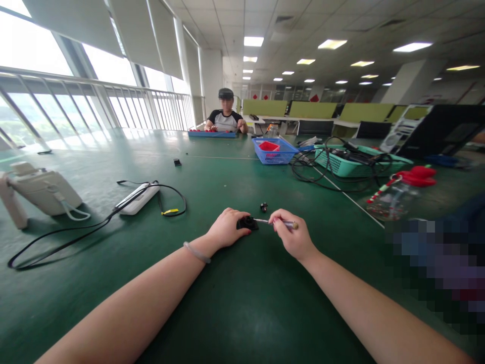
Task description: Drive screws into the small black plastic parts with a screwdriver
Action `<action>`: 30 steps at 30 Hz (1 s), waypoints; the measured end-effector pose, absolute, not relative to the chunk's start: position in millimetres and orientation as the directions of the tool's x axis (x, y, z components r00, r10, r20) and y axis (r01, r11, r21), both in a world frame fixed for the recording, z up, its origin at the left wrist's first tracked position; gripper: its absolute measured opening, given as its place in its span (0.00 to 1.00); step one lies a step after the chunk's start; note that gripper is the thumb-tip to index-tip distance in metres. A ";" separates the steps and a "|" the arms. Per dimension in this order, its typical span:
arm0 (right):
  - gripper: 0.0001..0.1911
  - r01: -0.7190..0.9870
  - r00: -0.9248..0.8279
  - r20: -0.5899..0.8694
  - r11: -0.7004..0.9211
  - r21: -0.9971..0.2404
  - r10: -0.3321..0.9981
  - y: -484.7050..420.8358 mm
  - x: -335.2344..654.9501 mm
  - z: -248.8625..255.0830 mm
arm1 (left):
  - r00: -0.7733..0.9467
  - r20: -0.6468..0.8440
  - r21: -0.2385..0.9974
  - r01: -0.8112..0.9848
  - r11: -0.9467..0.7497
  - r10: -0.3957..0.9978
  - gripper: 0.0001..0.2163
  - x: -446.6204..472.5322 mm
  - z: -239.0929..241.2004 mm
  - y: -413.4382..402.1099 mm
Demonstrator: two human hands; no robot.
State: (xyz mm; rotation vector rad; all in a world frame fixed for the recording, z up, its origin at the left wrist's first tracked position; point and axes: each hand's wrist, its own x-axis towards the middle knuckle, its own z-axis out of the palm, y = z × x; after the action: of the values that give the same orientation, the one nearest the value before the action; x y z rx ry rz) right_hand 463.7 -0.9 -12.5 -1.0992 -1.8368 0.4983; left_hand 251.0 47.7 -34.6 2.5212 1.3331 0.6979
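Note:
My left hand (228,226) is closed round a small black part (248,222) and holds it down on the green table. My fingers hide some of that part, so its exact kind is unclear. In my right hand (291,233) is a slim screwdriver (288,223), pinched between thumb and fingers with its brass-coloured end toward me. The thin metal shaft points left, and its tip meets or nearly meets the black part. Just beyond, a smaller black piece (263,207) lies loose on the table.
A white power bank-like box (140,198) and black cable lie left, near a beige device (49,189). Beyond are a blue basket (275,151), a green basket (333,164) with cables, and a red-capped bottle (397,197) at right. A person (226,117) sits across the table.

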 end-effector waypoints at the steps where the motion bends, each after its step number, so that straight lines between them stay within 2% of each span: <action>1: 0.11 0.487 -0.191 0.481 0.508 -0.711 0.856 0.2 463.3 -13.0 | 0.486 0.318 0.385 0.718 -0.579 0.814 0.21 251.2 -34.5 47.3; 6: 0.09 0.506 -0.231 0.433 0.488 -0.711 0.871 0.5 458.6 -13.4 | 0.481 0.358 0.401 0.695 -0.597 0.800 0.19 252.3 -34.6 45.2; 9: 0.10 0.398 -0.212 0.449 0.497 -0.771 0.868 0.7 462.2 -13.1 | 0.449 0.429 0.434 0.659 -0.614 0.784 0.18 252.6 -30.7 41.6; 12: 0.11 0.179 -0.044 0.504 0.503 -0.846 0.863 8.4 472.2 -14.8 | 0.347 0.531 0.448 0.660 -0.604 0.773 0.18 252.0 -26.2 38.9; 14: 0.10 0.118 0.124 0.496 0.483 -0.868 0.860 18.5 480.8 -18.4 | 0.267 0.556 0.440 0.709 -0.551 0.787 0.19 250.6 -25.8 39.7; 17: 0.08 0.213 0.173 0.361 0.323 -0.922 0.916 35.8 492.3 -27.4 | 0.208 0.464 0.388 0.826 -0.408 0.861 0.18 247.3 -29.5 43.5; 21: 0.11 0.157 0.187 0.246 0.218 -0.963 0.951 49.7 498.4 -38.5 | 0.201 0.296 0.236 0.932 -0.275 0.934 0.19 244.7 -34.1 43.8; 24: 0.12 0.095 0.132 0.210 0.199 -0.975 0.969 50.6 497.0 -41.0 | 0.225 0.274 0.167 0.946 -0.277 0.935 0.18 245.6 -33.9 39.8; 26: 0.12 0.059 0.096 0.199 0.194 -0.979 0.975 48.5 495.3 -40.2 | 0.247 0.282 0.165 0.939 -0.301 0.927 0.18 247.0 -32.9 37.7; 30: 0.10 -0.033 0.021 0.197 0.197 -0.980 0.980 43.6 493.2 -37.1 | 0.418 0.353 0.273 0.810 -0.520 0.837 0.20 250.4 -30.5 36.3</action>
State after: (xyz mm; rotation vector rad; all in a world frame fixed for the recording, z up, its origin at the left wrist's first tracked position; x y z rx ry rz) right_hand 493.2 43.6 -37.1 -1.0459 -1.2580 1.0657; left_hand 250.4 36.3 -30.5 2.5942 1.5081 0.7007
